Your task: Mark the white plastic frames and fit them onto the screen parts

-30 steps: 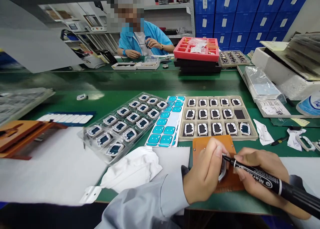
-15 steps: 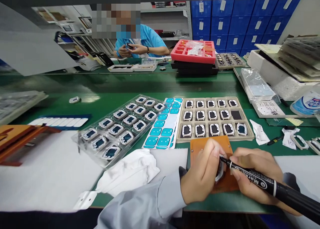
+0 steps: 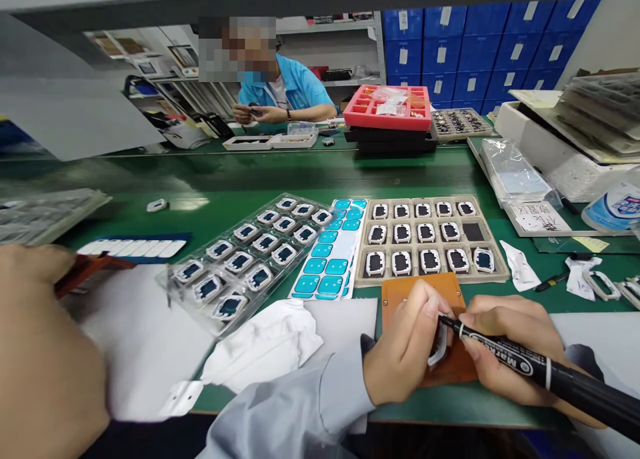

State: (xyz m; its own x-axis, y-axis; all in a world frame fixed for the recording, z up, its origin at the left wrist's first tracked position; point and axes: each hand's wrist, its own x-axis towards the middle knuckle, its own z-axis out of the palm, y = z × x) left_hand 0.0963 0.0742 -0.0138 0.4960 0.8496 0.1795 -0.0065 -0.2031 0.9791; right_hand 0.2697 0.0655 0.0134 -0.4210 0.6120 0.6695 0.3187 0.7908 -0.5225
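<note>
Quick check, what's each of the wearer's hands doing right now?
Left hand: closed, holding a frame.
Right hand: closed, holding a marker, tip by the frame.

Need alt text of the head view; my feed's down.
The right hand holds a black marker, its tip at a white-edged piece gripped by the left hand over an orange-brown board. Beyond lie a beige tray and a clear tray of white-rimmed parts; another person's arm is at left.

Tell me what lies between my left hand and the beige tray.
In the head view, the far end of the orange block shows between your left hand and the beige tray.
</note>
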